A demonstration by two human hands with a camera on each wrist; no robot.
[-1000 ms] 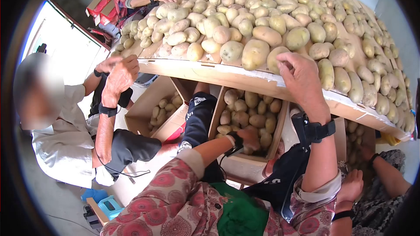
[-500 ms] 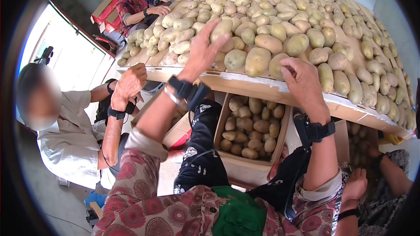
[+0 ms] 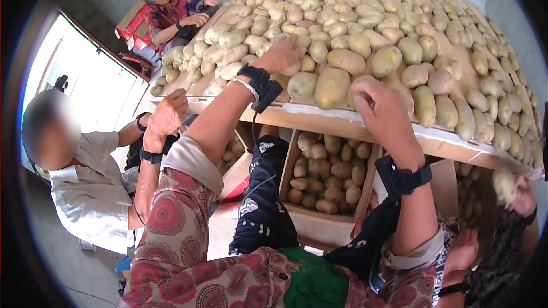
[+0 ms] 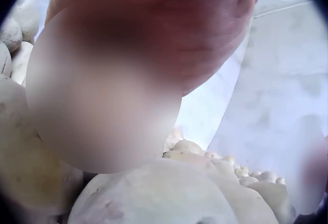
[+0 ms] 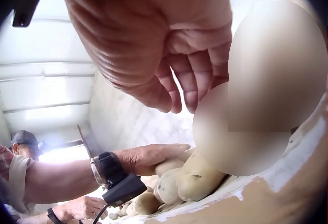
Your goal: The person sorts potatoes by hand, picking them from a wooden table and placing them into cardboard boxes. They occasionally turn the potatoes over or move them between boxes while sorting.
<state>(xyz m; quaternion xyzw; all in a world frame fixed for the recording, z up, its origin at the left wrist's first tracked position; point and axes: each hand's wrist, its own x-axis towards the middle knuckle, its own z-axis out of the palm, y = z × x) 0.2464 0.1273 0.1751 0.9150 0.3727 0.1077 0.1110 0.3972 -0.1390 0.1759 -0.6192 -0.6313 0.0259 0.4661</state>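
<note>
Potatoes [image 3: 333, 87] cover a slanted board with a pale, worn front edge [image 3: 354, 118]. The left hand [image 3: 281, 55] reaches over the front rows and rests on the potatoes there; in the right wrist view the same hand [image 5: 154, 157] lies with straight fingers on top of a potato. At the front edge, the right hand [image 3: 388, 117] hovers beside a large potato, its fingers loosely bent with nothing visible between them. Blurred patches hide part of what lies near it in the right wrist view.
Below the board stands a box [image 3: 319, 217] of potatoes, with another box [image 3: 235, 178] to its left. A person in white [image 3: 91, 177] sits at the left, another in red [image 3: 171, 17] at the back. At the right, someone's hand [image 3: 522, 198] holds a potato.
The left hand has come up out of the lower box, over the board, and down onto the potatoes. The right hand has shifted slightly left. At the right, another person's hand has raised a potato.
</note>
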